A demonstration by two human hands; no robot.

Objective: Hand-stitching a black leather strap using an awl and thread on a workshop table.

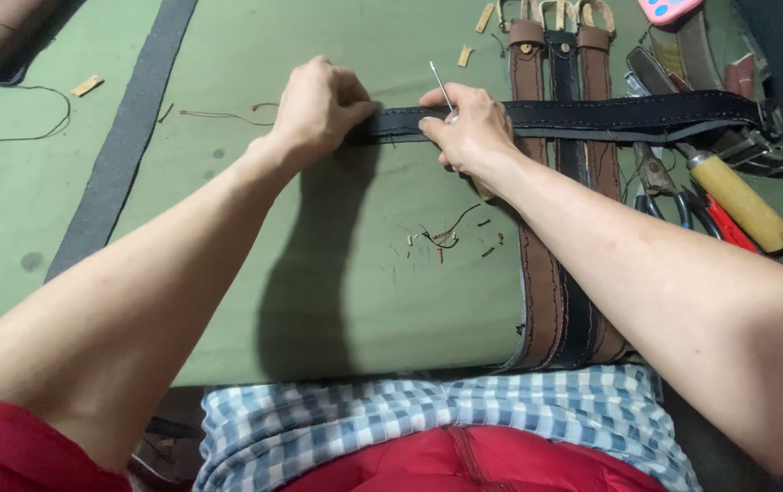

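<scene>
On the green worktop [227, 273], the left hand [318, 107] presses closed on the end of a long black stitched leather strap [610, 117] lying crosswise at the far side. The right hand [469, 128] pinches a thin metal needle [441, 87] at the strap, above three leather belts [555, 273] running near to far.

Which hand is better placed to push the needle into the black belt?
The right hand, probably: it already holds the needle over the black belt, while the left hand presses down the belt's end.

Leather workshop — belts [555, 228], pliers [669, 187], cutting mat [255, 219].
</scene>
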